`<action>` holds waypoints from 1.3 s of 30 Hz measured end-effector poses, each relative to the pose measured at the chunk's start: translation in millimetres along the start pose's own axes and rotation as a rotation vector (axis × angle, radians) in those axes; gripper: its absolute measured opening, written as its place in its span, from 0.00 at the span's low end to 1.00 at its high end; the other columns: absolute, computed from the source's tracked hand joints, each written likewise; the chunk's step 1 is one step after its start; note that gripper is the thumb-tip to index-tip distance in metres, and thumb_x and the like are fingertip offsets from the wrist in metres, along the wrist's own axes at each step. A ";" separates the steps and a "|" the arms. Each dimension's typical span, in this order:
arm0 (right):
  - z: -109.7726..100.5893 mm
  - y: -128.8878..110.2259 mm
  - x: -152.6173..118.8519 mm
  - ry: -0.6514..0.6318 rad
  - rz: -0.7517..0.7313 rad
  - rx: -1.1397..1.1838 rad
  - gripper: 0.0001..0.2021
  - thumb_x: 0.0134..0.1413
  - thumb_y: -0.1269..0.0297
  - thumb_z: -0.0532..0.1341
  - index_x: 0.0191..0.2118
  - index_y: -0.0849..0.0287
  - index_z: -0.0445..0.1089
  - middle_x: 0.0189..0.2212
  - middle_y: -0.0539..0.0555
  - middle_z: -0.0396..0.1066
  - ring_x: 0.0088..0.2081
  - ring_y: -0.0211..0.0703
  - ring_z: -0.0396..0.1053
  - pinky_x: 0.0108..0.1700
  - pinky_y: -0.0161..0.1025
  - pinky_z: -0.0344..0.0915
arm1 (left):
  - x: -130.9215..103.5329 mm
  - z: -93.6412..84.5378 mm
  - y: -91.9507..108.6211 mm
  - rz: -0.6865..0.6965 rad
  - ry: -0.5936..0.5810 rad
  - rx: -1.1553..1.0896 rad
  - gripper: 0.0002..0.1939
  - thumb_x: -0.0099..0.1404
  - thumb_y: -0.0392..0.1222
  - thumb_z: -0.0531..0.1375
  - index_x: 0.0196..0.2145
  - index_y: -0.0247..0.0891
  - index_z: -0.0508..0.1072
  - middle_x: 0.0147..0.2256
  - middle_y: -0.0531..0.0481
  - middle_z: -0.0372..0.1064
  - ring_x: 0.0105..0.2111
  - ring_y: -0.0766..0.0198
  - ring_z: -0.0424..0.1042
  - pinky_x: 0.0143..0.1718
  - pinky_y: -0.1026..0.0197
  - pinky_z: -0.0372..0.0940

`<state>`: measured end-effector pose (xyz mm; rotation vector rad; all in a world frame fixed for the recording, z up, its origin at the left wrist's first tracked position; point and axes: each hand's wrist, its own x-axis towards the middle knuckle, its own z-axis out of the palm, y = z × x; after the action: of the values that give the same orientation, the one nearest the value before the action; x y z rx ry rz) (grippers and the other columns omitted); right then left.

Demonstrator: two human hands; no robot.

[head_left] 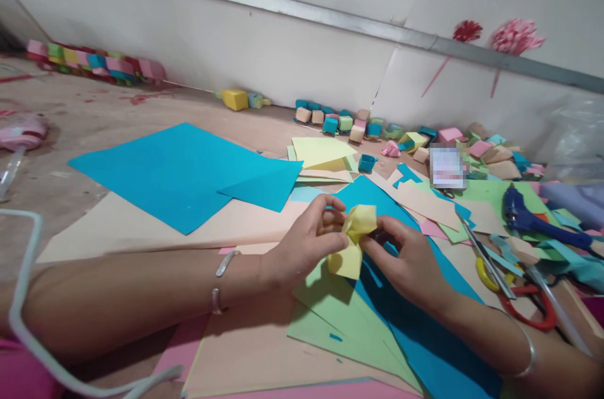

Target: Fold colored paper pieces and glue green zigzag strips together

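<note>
A small folded yellow paper piece (346,262) is held up between both hands, over green and blue sheets. My left hand (314,238) pinches it from the left, thumb at its middle and fingers curled behind. From the right, my right hand (401,254) grips its edge between thumb and fingertips. Below lie a green sheet (325,321) and a long blue sheet (438,323). Further back on the left is a large blue sheet (174,179), and pale yellow sheets (321,153) are stacked behind my hands.
Scissors (533,308) and a blue glue gun (533,223) lie at the right among paper scraps. Several small folded paper boxes (330,125) line the wall. A white wire frame (23,273) stands at the left front. Paper flowers (514,37) lean against the wall.
</note>
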<state>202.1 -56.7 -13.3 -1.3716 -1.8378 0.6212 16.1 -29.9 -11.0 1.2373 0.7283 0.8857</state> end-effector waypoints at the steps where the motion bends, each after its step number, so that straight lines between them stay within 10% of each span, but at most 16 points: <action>1: -0.8 1.2 0.5 0.001 0.021 0.012 0.05 0.58 0.64 0.60 0.36 0.57 0.71 0.30 0.49 0.72 0.30 0.38 0.67 0.33 0.34 0.64 | 0.3 -0.4 0.1 -0.011 0.002 -0.041 0.16 0.51 0.36 0.58 0.39 0.41 0.62 0.37 0.50 0.68 0.39 0.59 0.68 0.38 0.58 0.62; 26: 1.8 6.5 3.9 -0.004 0.116 0.090 0.09 0.51 0.68 0.58 0.40 0.58 0.69 0.35 0.54 0.75 0.35 0.45 0.74 0.36 0.41 0.71 | 10.1 -2.7 -6.4 0.072 0.046 0.135 0.15 0.55 0.32 0.63 0.40 0.38 0.66 0.40 0.47 0.69 0.45 0.58 0.70 0.48 0.53 0.66; 33: 0.6 3.7 4.1 0.018 0.073 0.005 0.08 0.52 0.70 0.58 0.39 0.58 0.69 0.33 0.52 0.74 0.31 0.41 0.70 0.33 0.37 0.68 | 5.7 -2.3 -3.0 -0.076 0.004 0.089 0.07 0.59 0.39 0.62 0.35 0.36 0.69 0.33 0.50 0.69 0.34 0.64 0.68 0.34 0.62 0.64; 39: 4.7 9.5 1.5 0.091 0.046 0.141 0.26 0.52 0.70 0.60 0.57 0.56 0.58 0.40 0.54 0.70 0.32 0.39 0.72 0.34 0.38 0.71 | 5.7 2.5 -2.8 -0.162 0.116 -0.042 0.06 0.59 0.36 0.61 0.34 0.37 0.66 0.30 0.52 0.66 0.28 0.67 0.66 0.29 0.64 0.62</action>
<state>203.7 -52.1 -22.8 -1.3302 -1.6628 0.6878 21.5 -26.4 -13.2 1.0804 0.8855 0.8398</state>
